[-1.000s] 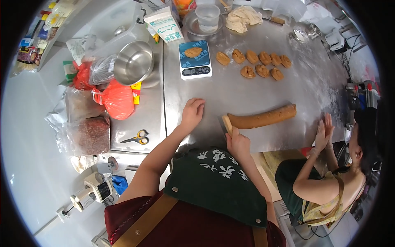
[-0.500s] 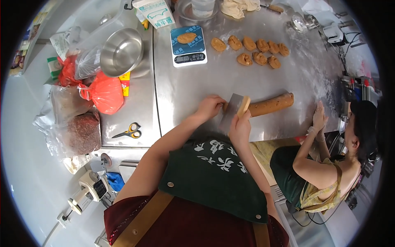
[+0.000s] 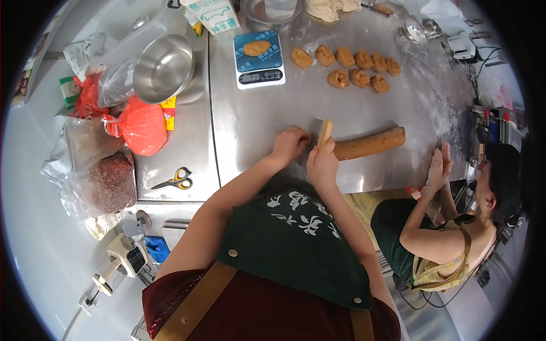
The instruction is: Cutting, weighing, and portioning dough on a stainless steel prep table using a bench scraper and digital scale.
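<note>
My right hand [image 3: 322, 165] is wrapped round the wooden handle of a dough scraper [image 3: 325, 133], whose metal blade is mostly hidden. The scraper stands at the left end of a thick brown dough log [image 3: 372, 145] lying on the steel table. My left hand [image 3: 290, 144] is curled just left of the scraper; its fingertips are closed, and what they hold, if anything, is hidden. Farther off, a digital scale [image 3: 260, 78] bears one dough piece [image 3: 256, 48]. Right of the scale, several cut dough pieces [image 3: 344, 57] lie in two rows.
A steel bowl [image 3: 165, 69], red plastic bags [image 3: 142, 128] and scissors [image 3: 177, 181] are on the left. A milk carton [image 3: 216, 16] stands at the back. On the right a co-worker [image 3: 441, 238] holds both palms together at the table edge. Flour dusts the table's right side.
The scraper and my right hand have shifted left, and the blade has turned nearly edge-on. My left hand has curled in more. The small brown piece at its fingertips is now hidden.
</note>
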The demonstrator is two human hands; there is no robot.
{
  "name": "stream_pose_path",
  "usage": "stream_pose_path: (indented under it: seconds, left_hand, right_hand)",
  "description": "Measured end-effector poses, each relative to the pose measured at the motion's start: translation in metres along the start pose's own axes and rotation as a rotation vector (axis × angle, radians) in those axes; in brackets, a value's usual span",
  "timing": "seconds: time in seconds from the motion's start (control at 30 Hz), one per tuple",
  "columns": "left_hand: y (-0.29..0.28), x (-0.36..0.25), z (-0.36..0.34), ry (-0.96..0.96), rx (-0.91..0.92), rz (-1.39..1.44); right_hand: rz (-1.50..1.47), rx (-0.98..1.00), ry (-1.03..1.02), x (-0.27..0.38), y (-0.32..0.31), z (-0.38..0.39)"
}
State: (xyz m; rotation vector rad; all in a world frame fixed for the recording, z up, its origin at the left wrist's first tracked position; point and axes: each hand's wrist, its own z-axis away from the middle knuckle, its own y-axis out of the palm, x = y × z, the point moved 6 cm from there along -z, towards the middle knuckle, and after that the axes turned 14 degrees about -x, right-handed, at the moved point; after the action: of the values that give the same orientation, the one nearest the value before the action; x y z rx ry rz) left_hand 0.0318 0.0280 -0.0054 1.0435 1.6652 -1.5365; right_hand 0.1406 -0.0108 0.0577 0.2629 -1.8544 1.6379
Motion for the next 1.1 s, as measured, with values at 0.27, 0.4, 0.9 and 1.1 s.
stream_pose_path:
  seconds: [0.27, 0.4, 0.9, 1.1]
  left_hand:
    - [-0.044, 0.006, -0.009, -0.2, -0.086, 0.108]
    - [-0.07, 0.034, -0.015, -0.324, -0.221, 0.117]
    - [-0.08, 0.04, 0.007, -0.164, -0.289, -0.115]
    - [-0.08, 0.035, 0.005, -0.071, -0.3, -0.197]
  right_hand:
    - [-0.245, -0.035, -0.11, 0.019, -0.004, -0.004]
    - [-0.205, -0.049, -0.133, 0.019, -0.007, -0.004]
    - [-0.089, 0.264, -0.307, 0.06, 0.035, 0.011]
    - [0.005, 0.237, -0.369, 0.073, 0.049, 0.0]
